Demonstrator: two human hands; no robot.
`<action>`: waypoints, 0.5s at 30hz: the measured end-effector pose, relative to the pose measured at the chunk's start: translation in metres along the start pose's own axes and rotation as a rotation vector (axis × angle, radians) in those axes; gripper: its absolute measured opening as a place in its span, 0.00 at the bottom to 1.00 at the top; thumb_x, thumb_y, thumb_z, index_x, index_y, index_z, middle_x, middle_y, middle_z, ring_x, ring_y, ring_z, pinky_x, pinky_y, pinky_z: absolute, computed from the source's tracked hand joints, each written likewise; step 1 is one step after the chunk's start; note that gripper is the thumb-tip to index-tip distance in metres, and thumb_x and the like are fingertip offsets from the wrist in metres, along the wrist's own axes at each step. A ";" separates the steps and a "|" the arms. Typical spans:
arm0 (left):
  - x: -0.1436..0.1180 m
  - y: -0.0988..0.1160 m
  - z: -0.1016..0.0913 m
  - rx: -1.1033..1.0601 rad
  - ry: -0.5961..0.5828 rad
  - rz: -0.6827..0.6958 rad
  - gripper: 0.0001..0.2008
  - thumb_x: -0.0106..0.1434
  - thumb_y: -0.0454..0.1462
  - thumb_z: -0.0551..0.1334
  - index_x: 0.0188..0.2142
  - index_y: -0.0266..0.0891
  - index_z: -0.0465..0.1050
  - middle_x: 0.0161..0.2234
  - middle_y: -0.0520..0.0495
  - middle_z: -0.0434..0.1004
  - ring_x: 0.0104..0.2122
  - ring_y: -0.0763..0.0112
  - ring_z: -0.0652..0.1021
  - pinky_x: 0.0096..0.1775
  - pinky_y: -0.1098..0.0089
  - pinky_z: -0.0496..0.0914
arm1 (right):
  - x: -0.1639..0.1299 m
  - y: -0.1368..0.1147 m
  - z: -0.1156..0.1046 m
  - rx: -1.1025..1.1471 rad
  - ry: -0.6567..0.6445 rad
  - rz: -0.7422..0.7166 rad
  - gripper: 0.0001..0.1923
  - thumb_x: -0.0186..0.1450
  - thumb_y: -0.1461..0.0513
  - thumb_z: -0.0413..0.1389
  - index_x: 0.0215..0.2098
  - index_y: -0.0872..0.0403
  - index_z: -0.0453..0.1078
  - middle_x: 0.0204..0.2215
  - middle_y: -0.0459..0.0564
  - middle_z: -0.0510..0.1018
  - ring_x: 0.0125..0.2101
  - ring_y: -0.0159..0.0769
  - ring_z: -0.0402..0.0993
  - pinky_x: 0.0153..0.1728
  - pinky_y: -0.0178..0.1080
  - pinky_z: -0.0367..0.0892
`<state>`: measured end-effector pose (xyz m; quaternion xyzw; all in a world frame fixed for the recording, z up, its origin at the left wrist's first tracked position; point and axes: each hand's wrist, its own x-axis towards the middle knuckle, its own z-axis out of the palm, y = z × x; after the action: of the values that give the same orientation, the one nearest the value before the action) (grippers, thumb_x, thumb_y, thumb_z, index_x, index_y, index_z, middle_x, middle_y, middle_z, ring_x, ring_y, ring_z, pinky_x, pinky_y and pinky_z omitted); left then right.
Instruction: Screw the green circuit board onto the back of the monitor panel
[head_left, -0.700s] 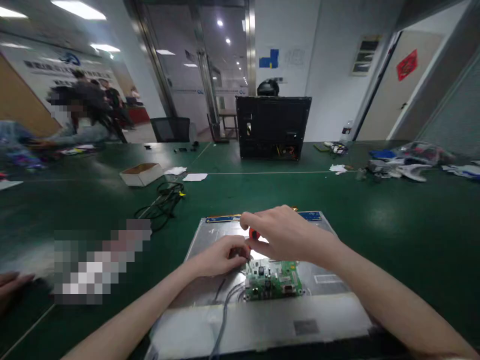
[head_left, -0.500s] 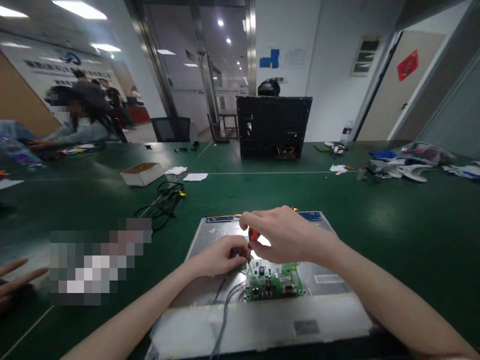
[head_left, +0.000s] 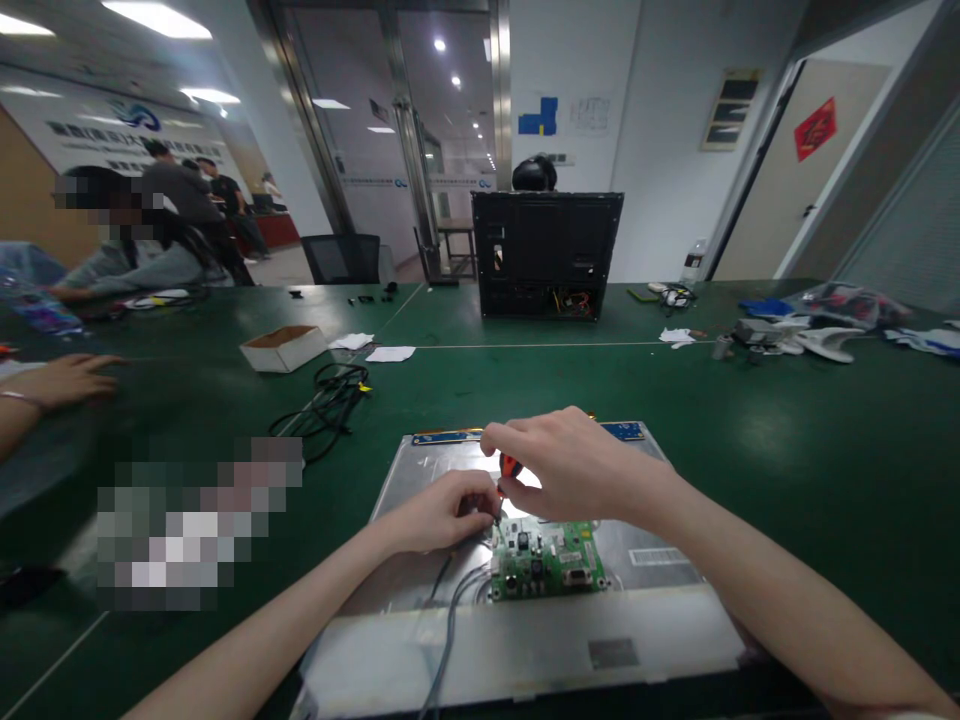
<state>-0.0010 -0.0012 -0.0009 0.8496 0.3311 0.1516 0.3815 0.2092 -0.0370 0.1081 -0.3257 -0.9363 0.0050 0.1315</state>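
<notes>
My right hand (head_left: 566,465) is closed around the red and black handle of a screwdriver (head_left: 510,466), which points down at the upper left corner of a green circuit board (head_left: 551,562). Close to the screwdriver's tip, my left hand (head_left: 459,508) has its thumb and fingers curled together; what lies between them is hidden. The board rests on the metal back of a flat display panel (head_left: 660,590). Grey cables (head_left: 450,630) run from the board's left side toward the front edge. A narrow blue board (head_left: 622,431) lines the panel's far edge.
A black monitor housing (head_left: 550,255) stands at the back. Left of the panel lie coiled black cables (head_left: 330,405) and an open white box (head_left: 285,348). Another person's hand (head_left: 64,385) reaches over the table at left. Plastic bags and parts (head_left: 825,310) sit far right.
The other person's hand at the left has moved farther back across the table. My hands and the screwdriver stay almost in place, with my right hand shifting very slightly.
</notes>
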 end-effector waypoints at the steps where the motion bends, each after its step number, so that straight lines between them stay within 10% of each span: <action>1: 0.000 0.000 0.000 0.000 0.000 -0.004 0.04 0.57 0.34 0.60 0.33 0.37 0.72 0.29 0.50 0.74 0.31 0.66 0.73 0.34 0.69 0.66 | 0.000 0.000 0.000 -0.003 0.000 0.003 0.08 0.64 0.61 0.51 0.43 0.54 0.63 0.32 0.46 0.76 0.25 0.29 0.65 0.22 0.34 0.45; 15: 0.000 0.000 0.000 0.004 0.003 -0.003 0.05 0.58 0.36 0.62 0.34 0.37 0.72 0.30 0.50 0.73 0.32 0.66 0.73 0.35 0.68 0.67 | 0.001 0.001 0.001 0.004 0.005 0.020 0.09 0.65 0.61 0.51 0.43 0.55 0.62 0.32 0.46 0.77 0.25 0.30 0.66 0.21 0.34 0.46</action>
<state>-0.0012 -0.0016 -0.0011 0.8497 0.3331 0.1518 0.3795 0.2086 -0.0358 0.1075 -0.3346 -0.9327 0.0075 0.1344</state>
